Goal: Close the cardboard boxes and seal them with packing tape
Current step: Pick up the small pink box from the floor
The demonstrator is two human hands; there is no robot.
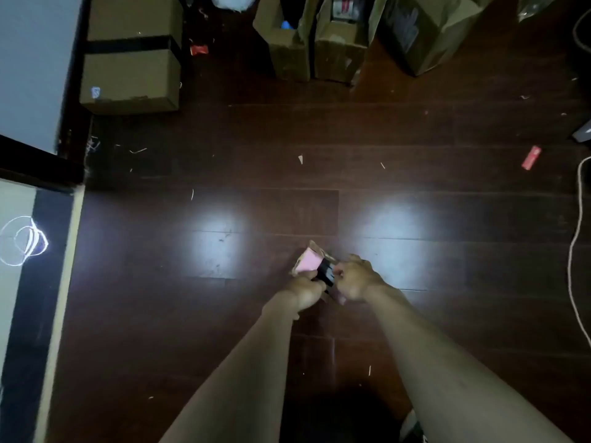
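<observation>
Both hands, left hand [306, 290], right hand [353, 279], gripping possibly tape roll [321, 268], floor [415, 155]

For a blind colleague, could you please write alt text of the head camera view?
Both hands, left hand and right hand, hold a small pink and black object above a dark wooden floor. A taped box and open boxes stand farther away.

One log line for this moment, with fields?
left hand: grips pink-and-black tape roll | right hand: grips it too | open cardboard boxes: unsealed
</observation>
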